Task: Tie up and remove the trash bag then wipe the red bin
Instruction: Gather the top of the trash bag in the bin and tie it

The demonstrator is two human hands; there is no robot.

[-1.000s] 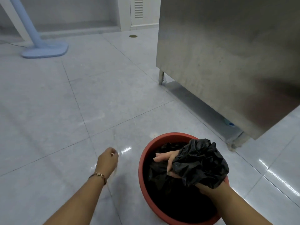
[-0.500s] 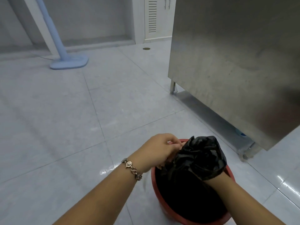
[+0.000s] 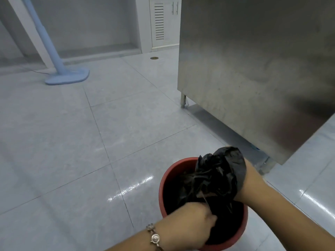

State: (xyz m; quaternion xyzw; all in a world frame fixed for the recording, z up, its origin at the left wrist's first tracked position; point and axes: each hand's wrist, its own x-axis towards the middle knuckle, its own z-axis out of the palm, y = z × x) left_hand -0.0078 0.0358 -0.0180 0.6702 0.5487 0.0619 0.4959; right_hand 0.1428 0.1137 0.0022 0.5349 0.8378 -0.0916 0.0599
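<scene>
A round red bin [image 3: 164, 183] stands on the tiled floor at the lower right, lined with a black trash bag [image 3: 217, 176]. The bag's top is bunched into a crumpled wad above the rim. My right hand [image 3: 253, 180] is wrapped in that wad and mostly hidden by it; only the wrist shows. My left hand [image 3: 195, 221], with a bracelet on the wrist, is closed on a pinch of the black plastic at the bin's near side, pulling a thin strand of it taut.
A tall stainless steel cabinet [image 3: 253, 69] on short legs stands right behind the bin. A light blue stand with a flat base [image 3: 67, 77] sits far left by the wall. A small round floor drain [image 3: 154, 58] lies beyond. Grey glossy tiles stretch to the left.
My left hand came from the floor side to the bag's bunched top, then dropped to the bin's near side gripping plastic. The right hand stayed in the wad. The view tilted up.
</scene>
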